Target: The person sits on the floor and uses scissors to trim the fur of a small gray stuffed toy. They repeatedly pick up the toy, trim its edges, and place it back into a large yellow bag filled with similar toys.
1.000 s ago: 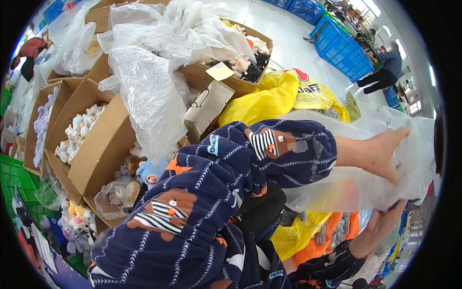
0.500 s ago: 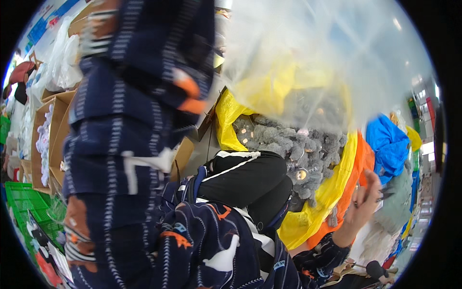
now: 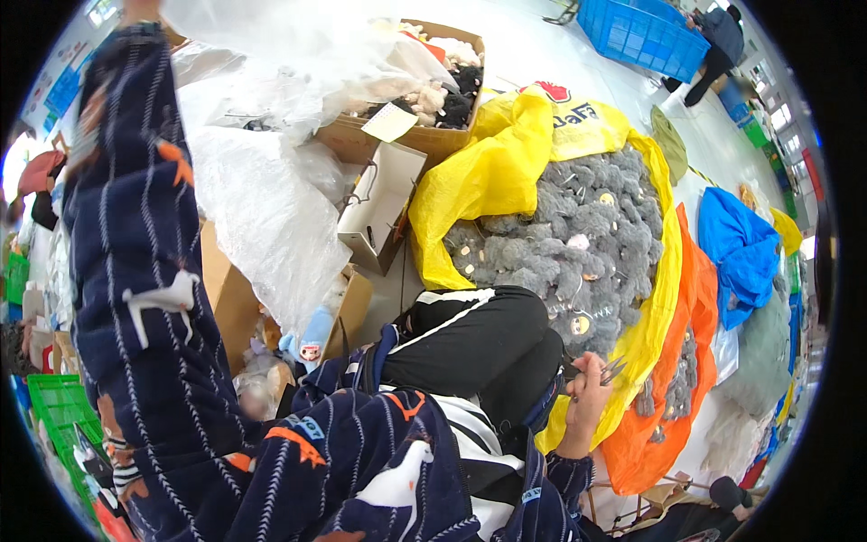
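My left arm stretches up along the left side, and my left hand [image 3: 141, 11] is cut off by the top edge, its fingers out of sight. Beside it spreads a large clear plastic bag [image 3: 262, 181], draped over cardboard boxes. My right hand [image 3: 589, 399] is closed around small metal scissors [image 3: 614, 369], their pointed blades sticking out past the fingers. Just beyond that hand, a yellow sack [image 3: 429, 212] lies open, full of fluffy grey plush toys [image 3: 596, 217] with small pale faces.
An orange sack [image 3: 632, 461] with more grey plush lies to the right, beside a blue bag [image 3: 736, 244]. Ahead stand a box of plush toys [image 3: 411, 140] and a white open carton [image 3: 384, 190]. A person [image 3: 718, 50] is near a blue crate [image 3: 641, 36] at the far right.
My left arm has swung to the left, and the plastic has moved from over the yellow sack to the boxes at left. My right hand has moved left toward the grey plush.
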`<action>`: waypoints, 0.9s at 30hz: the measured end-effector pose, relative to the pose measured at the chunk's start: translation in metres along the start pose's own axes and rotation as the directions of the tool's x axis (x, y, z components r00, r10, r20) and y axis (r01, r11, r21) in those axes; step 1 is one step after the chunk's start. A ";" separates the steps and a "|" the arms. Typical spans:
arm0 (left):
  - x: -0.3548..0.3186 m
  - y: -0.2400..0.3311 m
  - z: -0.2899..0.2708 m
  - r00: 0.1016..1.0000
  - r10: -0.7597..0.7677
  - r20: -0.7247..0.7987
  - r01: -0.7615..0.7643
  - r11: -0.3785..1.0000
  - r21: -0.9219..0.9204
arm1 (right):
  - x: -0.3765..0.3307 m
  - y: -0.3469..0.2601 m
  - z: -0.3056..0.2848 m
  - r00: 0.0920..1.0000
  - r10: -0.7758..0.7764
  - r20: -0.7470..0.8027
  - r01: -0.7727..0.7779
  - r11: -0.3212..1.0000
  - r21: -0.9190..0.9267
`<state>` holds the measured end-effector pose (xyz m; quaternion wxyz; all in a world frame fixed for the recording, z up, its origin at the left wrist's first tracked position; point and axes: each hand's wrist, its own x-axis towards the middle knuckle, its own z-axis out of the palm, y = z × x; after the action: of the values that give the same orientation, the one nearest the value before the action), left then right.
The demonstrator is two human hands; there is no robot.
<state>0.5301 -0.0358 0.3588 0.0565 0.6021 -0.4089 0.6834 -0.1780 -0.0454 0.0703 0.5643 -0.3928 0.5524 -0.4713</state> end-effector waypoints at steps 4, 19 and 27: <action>-0.149 0.033 0.026 0.238 0.028 0.971 0.191 0.979 -0.076 | -0.003 0.017 0.001 0.995 0.090 0.031 -0.090 0.996 0.002; -0.206 0.205 -0.186 0.732 0.129 0.669 0.457 0.636 -0.622 | 0.003 0.062 -0.005 0.963 0.262 0.062 -0.252 0.959 -0.132; -0.213 0.323 -0.300 0.766 0.497 0.408 0.482 -0.025 -0.876 | 0.015 0.090 -0.011 0.938 0.340 0.073 -0.328 0.934 -0.141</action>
<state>0.1699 0.0281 0.0335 0.3212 0.5574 -0.7611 -0.0823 -0.1814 -0.0367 -0.0209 0.6358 -0.3505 0.6122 -0.3132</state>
